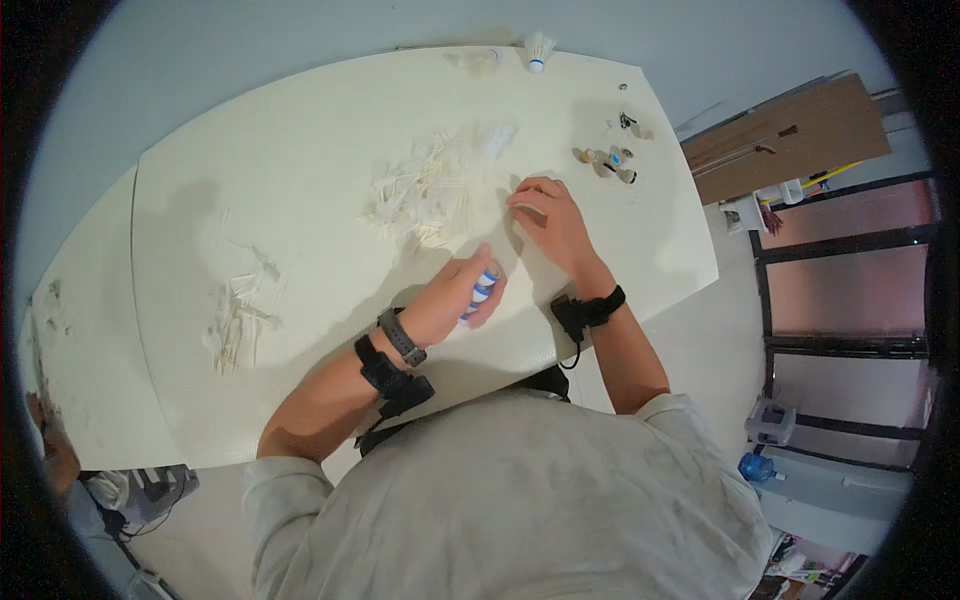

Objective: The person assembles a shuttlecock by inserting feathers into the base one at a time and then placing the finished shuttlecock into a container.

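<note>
My left hand is closed around several shuttlecock corks, white with blue bands, stacked in its grip near the table's front edge. To its right and a little farther off, my right hand hovers low over the table. Its thumb and fingertips come together in a pinch; whatever is between them is too small to make out. Left of those fingertips lies a loose pile of white shuttlecock feathers. A smaller heap of feathers is on the left side of the table.
A whole shuttlecock stands at the far edge beside a pale, see-through item. Several small cork-like pieces lie at the right. The white table ends at a wall behind; a brown board is beyond its right edge.
</note>
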Available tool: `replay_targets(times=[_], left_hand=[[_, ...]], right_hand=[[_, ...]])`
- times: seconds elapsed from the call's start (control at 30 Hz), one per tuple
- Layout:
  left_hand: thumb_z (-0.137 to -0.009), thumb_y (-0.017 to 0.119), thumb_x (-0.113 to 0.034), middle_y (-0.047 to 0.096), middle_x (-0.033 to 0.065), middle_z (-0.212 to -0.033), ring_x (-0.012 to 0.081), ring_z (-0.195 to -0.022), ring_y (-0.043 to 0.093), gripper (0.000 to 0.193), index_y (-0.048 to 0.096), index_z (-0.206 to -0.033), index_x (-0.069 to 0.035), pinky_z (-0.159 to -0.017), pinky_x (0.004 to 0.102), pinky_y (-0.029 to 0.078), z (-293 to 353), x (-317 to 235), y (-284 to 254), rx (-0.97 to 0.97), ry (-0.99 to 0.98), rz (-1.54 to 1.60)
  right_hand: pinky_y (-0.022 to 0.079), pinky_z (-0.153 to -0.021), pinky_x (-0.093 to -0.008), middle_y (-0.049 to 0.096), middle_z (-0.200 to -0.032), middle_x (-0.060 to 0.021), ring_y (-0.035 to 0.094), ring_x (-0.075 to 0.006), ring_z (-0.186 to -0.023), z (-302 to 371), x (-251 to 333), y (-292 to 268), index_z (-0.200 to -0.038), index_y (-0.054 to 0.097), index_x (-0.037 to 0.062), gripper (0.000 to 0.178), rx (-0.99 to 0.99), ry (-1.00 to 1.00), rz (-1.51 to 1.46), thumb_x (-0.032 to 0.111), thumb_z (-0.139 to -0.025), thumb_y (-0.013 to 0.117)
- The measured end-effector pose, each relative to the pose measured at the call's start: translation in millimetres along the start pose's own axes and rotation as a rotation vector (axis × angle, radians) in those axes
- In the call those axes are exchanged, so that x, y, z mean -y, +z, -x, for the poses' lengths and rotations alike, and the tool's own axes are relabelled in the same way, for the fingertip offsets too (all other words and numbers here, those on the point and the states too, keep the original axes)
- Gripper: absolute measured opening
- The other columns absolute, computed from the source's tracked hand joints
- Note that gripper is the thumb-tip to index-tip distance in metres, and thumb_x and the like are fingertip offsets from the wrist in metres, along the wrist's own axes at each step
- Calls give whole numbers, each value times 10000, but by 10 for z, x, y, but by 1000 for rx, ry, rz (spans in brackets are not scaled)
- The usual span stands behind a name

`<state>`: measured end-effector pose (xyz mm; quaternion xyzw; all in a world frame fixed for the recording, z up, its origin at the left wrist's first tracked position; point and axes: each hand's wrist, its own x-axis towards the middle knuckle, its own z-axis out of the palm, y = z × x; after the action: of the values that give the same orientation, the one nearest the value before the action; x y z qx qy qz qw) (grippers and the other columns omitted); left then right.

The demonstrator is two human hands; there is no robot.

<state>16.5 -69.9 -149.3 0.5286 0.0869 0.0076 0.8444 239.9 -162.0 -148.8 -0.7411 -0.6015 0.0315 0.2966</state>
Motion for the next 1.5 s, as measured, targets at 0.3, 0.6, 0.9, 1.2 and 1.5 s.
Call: replay_targets(times=[0.3, 0.6, 0.9, 1.2, 1.5], left_hand=[[-1109, 325, -503, 441, -15, -597, 85, -481, 360, 564, 609, -996, -28, -476, 253, 313, 3, 7, -33, 12, -40, 270], [-1080, 251, -607, 411, -20, -610, 88, -456, 351, 654, 555, -1082, -28, -446, 257, 314, -65, -2, -54, -76, -40, 363], [-1071, 233, -633, 383, -35, -601, 99, -462, 349, 650, 512, -888, -75, -463, 267, 315, -92, 33, -107, -81, -103, 494], [-1058, 260, -660, 384, -35, -591, 94, -462, 353, 663, 505, -828, -89, -468, 262, 322, -69, 58, -141, -100, -39, 475], [-1071, 277, -633, 390, -21, -595, 101, -445, 351, 632, 517, -901, -74, -450, 268, 322, -54, 35, -98, -81, -93, 573]], right_hand=[[509, -863, -368, 643, -1098, -74, 579, -289, -1033, 40, 44, 244, -976, 695, 71, 131, -201, 79, 11, 23, -855, 713], [498, -876, -418, 652, -1058, -99, 591, -332, -1027, 27, 34, 261, -953, 685, 64, 159, -238, 95, 10, 38, -799, 713], [537, -767, -337, 656, -1079, -148, 658, -260, -836, -308, 162, 176, -1243, 638, 52, 334, -331, 638, -576, 201, -950, 700], [540, -748, -332, 689, -1080, -125, 673, -186, -842, -1047, 34, 232, -1260, 608, 31, 519, -11, 493, -2, 346, -889, 786], [589, -775, -357, 705, -1137, -172, 711, -281, -927, -224, -325, -107, -1048, 683, -17, 298, -351, 123, 171, 87, -805, 821]])
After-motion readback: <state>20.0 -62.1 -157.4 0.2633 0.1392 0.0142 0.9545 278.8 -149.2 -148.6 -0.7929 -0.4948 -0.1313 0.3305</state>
